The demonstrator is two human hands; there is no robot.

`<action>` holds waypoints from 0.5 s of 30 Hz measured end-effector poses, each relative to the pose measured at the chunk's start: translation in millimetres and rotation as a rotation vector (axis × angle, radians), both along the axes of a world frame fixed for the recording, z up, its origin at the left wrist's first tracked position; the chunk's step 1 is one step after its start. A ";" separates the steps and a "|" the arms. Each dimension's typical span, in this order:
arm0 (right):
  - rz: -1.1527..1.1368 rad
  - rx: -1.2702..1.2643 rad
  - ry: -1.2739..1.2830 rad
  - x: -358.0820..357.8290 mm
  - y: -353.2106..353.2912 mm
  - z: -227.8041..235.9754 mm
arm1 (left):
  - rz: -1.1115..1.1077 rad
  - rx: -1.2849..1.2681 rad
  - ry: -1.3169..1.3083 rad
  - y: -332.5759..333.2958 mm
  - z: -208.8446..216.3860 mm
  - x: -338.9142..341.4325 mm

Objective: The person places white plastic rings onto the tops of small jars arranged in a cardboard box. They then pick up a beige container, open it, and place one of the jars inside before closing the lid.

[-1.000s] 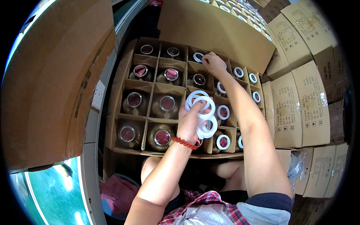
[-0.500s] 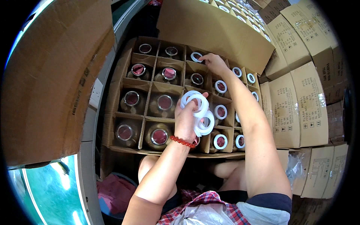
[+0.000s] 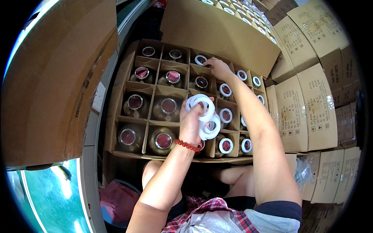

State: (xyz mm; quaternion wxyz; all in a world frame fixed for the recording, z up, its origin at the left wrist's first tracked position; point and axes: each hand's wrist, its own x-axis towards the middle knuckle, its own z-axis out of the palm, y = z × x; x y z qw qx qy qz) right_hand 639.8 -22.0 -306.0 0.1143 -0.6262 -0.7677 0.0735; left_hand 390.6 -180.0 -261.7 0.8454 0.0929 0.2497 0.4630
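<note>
Left hand point(image 3: 190, 125) partly hides bottle point(image 3: 201, 145); tall cardboard point(image 3: 58, 77) cut by top edge.

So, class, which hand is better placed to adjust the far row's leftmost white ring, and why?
The right hand, it seems: it is right at that white ring, while the left hand is nearer the body and occupied with a bunch of loose rings.

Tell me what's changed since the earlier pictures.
The view has shifted slightly, so the divided carton sits a little farther left in the picture. Nothing has visibly been taken up or let go. The right hand stays at the white ring on a far-row bottle, and the left hand still holds the bunch of loose white rings.
</note>
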 end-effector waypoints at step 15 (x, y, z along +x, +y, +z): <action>-0.134 -0.056 -0.247 -15.7 14.4 11.9 | -0.053 -0.006 -0.101 0.7 2.4 -5.4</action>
